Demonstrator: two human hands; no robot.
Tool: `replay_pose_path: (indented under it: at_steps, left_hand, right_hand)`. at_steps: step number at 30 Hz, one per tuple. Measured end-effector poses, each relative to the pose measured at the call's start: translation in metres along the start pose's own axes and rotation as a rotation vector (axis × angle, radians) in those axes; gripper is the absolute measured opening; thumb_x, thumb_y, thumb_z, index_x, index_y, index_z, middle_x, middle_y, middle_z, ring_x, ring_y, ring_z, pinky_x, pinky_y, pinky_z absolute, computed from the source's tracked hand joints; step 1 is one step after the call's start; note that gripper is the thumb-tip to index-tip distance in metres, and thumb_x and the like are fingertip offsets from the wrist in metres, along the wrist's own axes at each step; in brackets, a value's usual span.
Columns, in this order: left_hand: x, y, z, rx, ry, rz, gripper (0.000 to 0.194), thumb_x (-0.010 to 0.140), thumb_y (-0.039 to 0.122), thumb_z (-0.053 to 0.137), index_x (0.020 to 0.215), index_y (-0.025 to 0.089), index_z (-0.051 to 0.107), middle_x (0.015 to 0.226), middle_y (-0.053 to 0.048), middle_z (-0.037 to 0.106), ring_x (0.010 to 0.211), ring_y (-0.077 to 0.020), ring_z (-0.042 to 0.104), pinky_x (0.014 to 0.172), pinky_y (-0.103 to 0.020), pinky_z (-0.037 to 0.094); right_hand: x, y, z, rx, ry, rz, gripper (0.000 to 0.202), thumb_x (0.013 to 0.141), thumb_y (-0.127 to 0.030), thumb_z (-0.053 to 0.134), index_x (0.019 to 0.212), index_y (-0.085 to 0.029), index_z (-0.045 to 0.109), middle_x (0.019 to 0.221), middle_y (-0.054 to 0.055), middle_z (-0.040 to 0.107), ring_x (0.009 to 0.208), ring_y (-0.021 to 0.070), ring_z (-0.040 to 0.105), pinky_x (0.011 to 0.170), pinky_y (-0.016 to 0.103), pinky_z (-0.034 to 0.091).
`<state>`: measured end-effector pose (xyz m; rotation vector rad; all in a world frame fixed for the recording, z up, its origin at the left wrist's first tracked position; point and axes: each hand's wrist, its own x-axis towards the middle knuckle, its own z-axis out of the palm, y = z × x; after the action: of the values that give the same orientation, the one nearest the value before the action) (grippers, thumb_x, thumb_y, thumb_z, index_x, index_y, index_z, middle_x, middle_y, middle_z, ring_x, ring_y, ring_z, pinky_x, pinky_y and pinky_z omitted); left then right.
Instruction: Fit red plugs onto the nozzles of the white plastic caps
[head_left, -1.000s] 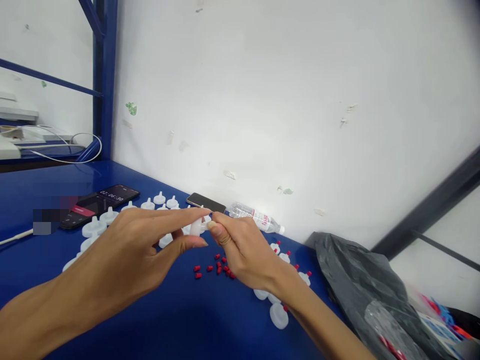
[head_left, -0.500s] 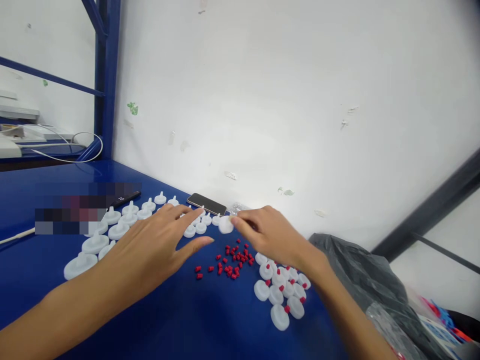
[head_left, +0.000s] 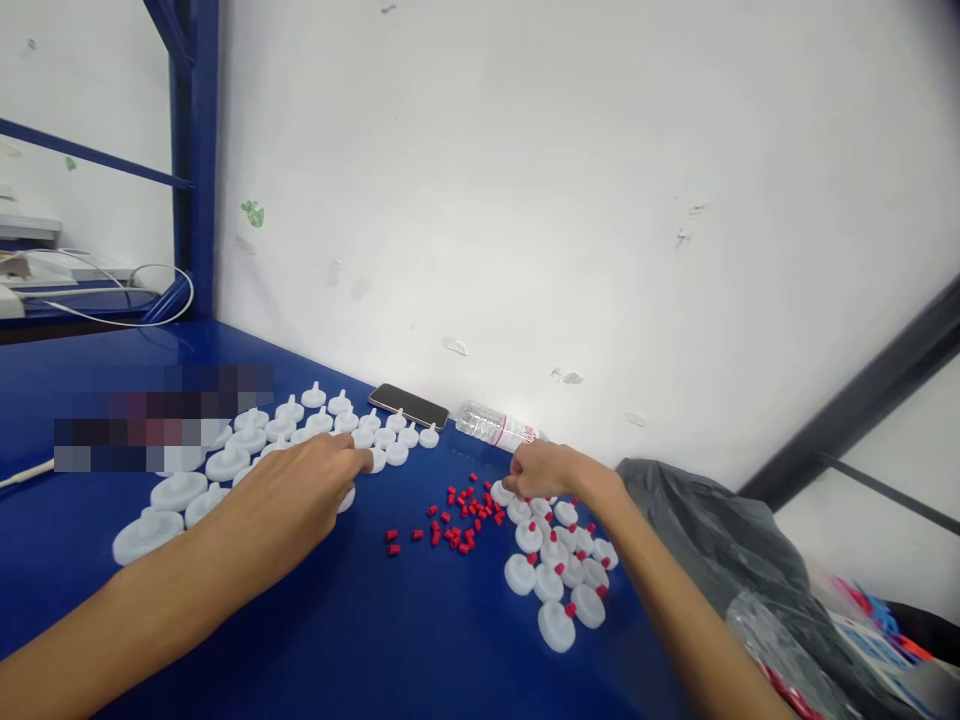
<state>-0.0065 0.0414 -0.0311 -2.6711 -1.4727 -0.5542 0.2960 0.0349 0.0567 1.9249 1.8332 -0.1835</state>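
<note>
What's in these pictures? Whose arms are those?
No machine here: the left grip and right grip are a person's bare hands. A camera on that person's head took every picture, looking forward and down. On the blue table lie white pieces with spouts at left, small red caps in the middle, and white pieces with red tips at right. A phone and a clear bottle lie behind. The left grip is among the spouted pieces; the right grip is at a white piece beside the red-tipped ones. Whether either holds anything, I can't tell.

Bright white wall (head_left: 465, 220), softly glaring (pixelation blurs the left).
</note>
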Motion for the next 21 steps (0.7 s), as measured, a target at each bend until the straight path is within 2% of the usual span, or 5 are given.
replay_pose_path:
  at_steps: [6, 10, 13, 16, 21]
  left_hand:
    - [0.0, 0.006, -0.001, 0.082, -0.075, -0.007, 0.038, 0.1, 0.024, 0.044, 0.124, 0.021, 0.073, 0.121, -0.017, 0.073, 0.098, -0.0371, 0.076, 0.074, -0.047, 0.057]
    - [-0.003, 0.003, 0.001, 0.103, -0.146, -0.039, 0.036, 0.099, 0.026, 0.047, 0.12, 0.017, 0.075, 0.116, -0.019, 0.075, 0.102, -0.0418, 0.076, 0.077, -0.051, 0.059]
    - [-0.003, 0.001, 0.004, 0.108, -0.178, -0.039, 0.033, 0.098, 0.023, 0.047, 0.114, 0.016, 0.076, 0.116, -0.019, 0.076, 0.1, -0.0426, 0.077, 0.077, -0.052, 0.059]
    - [-0.002, -0.001, 0.005, 0.106, -0.183, -0.026, 0.033, 0.097, 0.02, 0.047, 0.111, 0.015, 0.076, 0.117, -0.019, 0.075, 0.098, -0.0424, 0.077, 0.078, -0.053, 0.06]
    - [0.001, -0.004, 0.007, 0.079, -0.136, -0.011, 0.038, 0.095, 0.02, 0.046, 0.122, 0.016, 0.073, 0.126, -0.021, 0.073, 0.102, -0.0415, 0.076, 0.079, -0.052, 0.061]
  right_hand:
    - [-0.007, 0.0, -0.005, -0.004, 0.101, 0.005, 0.033, 0.107, -0.047, 0.067, 0.121, -0.018, 0.071, 0.12, 0.008, 0.074, 0.103, 0.0217, 0.073, 0.093, 0.044, 0.061]
    - [-0.021, -0.004, -0.014, -0.002, 0.244, -0.007, 0.028, 0.102, -0.044, 0.071, 0.11, -0.018, 0.075, 0.108, 0.009, 0.077, 0.1, 0.0246, 0.074, 0.092, 0.043, 0.058]
    - [-0.029, -0.013, -0.016, 0.018, 0.217, -0.062, 0.018, 0.099, -0.038, 0.075, 0.1, -0.02, 0.078, 0.097, 0.007, 0.079, 0.089, 0.022, 0.075, 0.085, 0.037, 0.058]
    - [-0.029, -0.024, -0.012, 0.012, 0.135, -0.104, 0.02, 0.103, -0.038, 0.073, 0.106, -0.018, 0.075, 0.105, 0.004, 0.077, 0.091, 0.0188, 0.074, 0.085, 0.037, 0.061]
    - [-0.02, -0.033, -0.004, -0.067, 0.102, -0.063, 0.029, 0.105, -0.039, 0.07, 0.127, -0.019, 0.07, 0.129, 0.009, 0.071, 0.11, 0.0232, 0.072, 0.094, 0.044, 0.062]
